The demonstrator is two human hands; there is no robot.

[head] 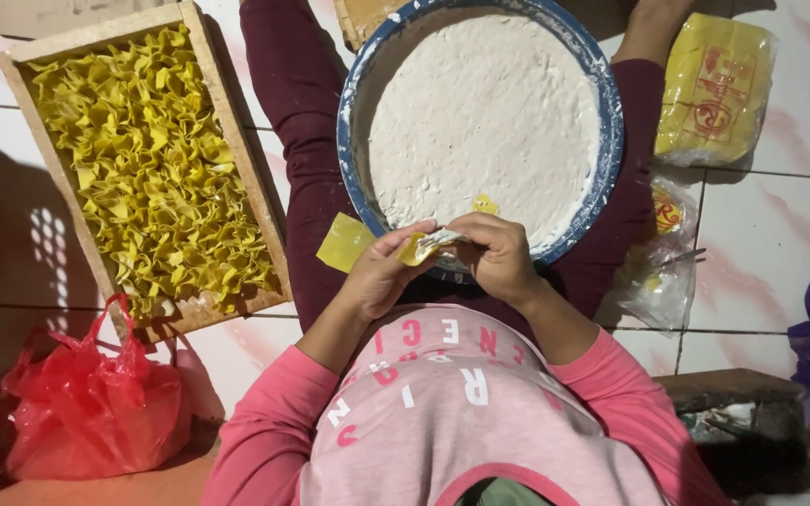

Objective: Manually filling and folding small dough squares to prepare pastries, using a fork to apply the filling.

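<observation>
Both hands pinch one yellow wrapper [419, 247] over my lap, left hand [379, 272] cupping, right hand [499, 255] folding, beside the basin [611, 141]; I reckon overfilling could tear it.

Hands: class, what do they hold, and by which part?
Both the left hand and right hand pinch one yellow wrapper by its edges.
</observation>
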